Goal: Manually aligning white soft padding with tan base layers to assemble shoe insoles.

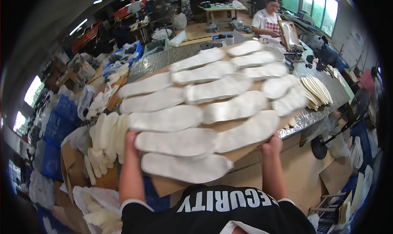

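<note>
Both my hands hold a wide brown cardboard sheet (163, 187) in front of me, tilted a little, with many white insoles laid over it in rows. My left hand (130, 143) is closed on its left edge, beside an insole (176, 142); its fingertips are hidden. On the near right edge, my right hand (272, 145) grips the sheet close to another insole (247, 131), thumb toward the top and fingers mostly out of sight underneath. A fanned stack of cream insoles (317, 93) lies on the silver-covered table (337, 95) beyond the sheet's right side.
Cream insoles (107, 133) are heaped at the left, above a plastic bag of more (100, 211). Blue crates (59, 123) stand farther left. A co-worker (268, 21) sits across the table near a white bucket (277, 55). A black fan (319, 147) stands at right.
</note>
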A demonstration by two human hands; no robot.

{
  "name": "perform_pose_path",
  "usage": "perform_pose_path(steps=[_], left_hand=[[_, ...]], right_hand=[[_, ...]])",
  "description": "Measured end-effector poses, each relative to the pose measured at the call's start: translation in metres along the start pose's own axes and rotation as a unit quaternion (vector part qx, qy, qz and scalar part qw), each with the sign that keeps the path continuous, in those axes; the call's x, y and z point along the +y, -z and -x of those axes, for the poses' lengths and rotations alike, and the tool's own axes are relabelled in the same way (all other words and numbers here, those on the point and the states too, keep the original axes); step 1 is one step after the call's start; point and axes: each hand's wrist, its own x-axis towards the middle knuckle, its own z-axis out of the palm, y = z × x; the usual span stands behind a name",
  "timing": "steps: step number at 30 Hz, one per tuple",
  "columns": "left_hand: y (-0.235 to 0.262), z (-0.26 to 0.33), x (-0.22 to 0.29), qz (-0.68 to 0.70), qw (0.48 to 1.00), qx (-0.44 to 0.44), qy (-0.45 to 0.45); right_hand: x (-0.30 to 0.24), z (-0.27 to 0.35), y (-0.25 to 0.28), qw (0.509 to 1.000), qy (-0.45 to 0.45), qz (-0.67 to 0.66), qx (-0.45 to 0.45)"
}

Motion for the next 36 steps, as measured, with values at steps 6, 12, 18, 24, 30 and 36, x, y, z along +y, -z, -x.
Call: perform_pose_path(steps=[6,12,18,24,30,36], left_hand=[[0.126,0.074,0.103,-0.207,0.966,0.082,-0.132],[0.238,0.060,0.163,-0.146,0.983,0.090,-0.069],[0.288,-0.024,0.150,-0.271,0.952,0.088,-0.109],[0.306,-0.050,0.168,-0.133,0.991,0.031,-0.011],[0.338,-0.102,0.142,-0.145,0.985,0.085,-0.027],[0.348,-0.090,0.215,-0.180,0.982,0.000,-0.060]], right_hand=[[0.134,0.050,-0.046,0.975,-0.158,0.137,-0.068],[0.221,0.081,-0.051,0.941,-0.292,0.135,-0.104],[0.269,0.040,-0.063,0.956,-0.228,0.149,-0.106],[0.310,0.057,-0.043,0.933,-0.301,0.197,-0.023],[0.310,0.039,-0.065,0.953,-0.245,0.175,-0.025],[0.324,0.093,-0.101,0.923,-0.356,0.146,-0.013]])
